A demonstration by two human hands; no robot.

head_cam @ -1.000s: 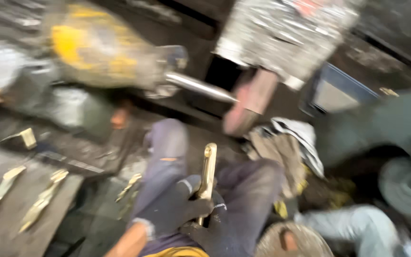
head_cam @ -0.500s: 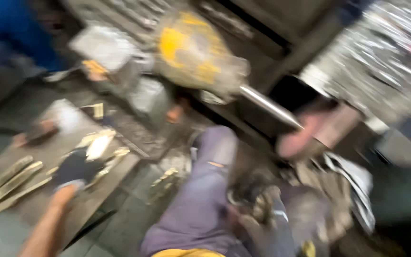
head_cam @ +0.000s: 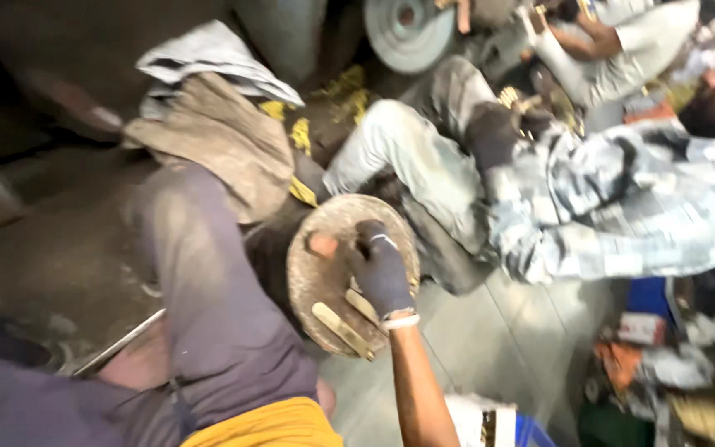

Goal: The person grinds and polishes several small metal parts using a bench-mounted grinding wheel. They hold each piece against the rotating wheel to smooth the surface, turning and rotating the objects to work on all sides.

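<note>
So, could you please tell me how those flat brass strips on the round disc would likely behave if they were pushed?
The flat brass strips look thin, rigid metal, so they would probably slide rather than bend. They lie loose on the round tan disc, which looks tilted, so they might slip off. The gloved right hand rests beside them.

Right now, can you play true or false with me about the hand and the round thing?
1. The gloved hand rests on a round tan disc. True.
2. Flat brass-coloured pieces lie on the disc's lower part. True.
3. The glove is bright red. False: it is dark, with a pale band at the wrist.
4. The disc hangs on a wall. False: it sits low, beside the person's bent knee.
5. Another person in a pale checked shirt sits close by. True.
6. Both of the person's own hands show. False: only one, the right as far as I can tell.
</note>
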